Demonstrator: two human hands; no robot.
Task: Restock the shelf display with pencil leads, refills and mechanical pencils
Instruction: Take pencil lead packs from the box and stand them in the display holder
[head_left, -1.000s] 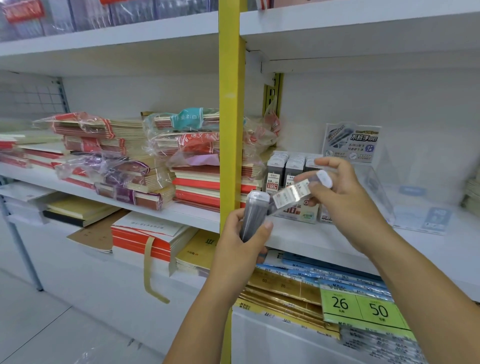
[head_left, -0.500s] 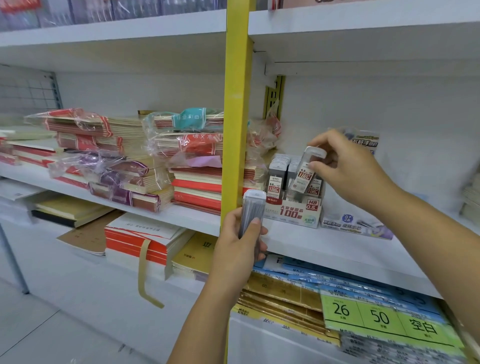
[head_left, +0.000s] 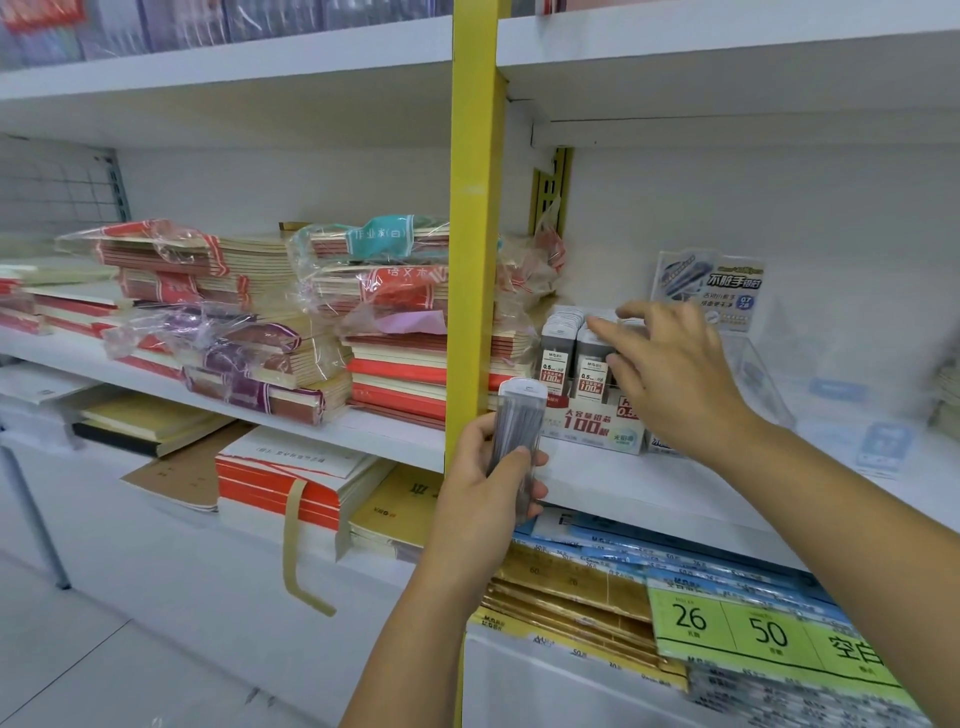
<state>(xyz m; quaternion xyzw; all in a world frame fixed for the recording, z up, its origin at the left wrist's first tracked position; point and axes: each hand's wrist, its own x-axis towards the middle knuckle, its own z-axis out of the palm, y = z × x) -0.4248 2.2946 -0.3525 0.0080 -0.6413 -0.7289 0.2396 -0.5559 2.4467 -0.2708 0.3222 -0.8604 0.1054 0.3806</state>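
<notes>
left hand fingers curl round a lead case; right hand fingers spread over boxed cases.

A slim lead case, smoky-clear with a white cap, stands upright, gripped low in the left hand. At its 1 o'clock, on the shelf, a white display box printed with a red "100" holds grey, white-labelled cases, upright in tight rows. The right hand touches their tops.
</notes>
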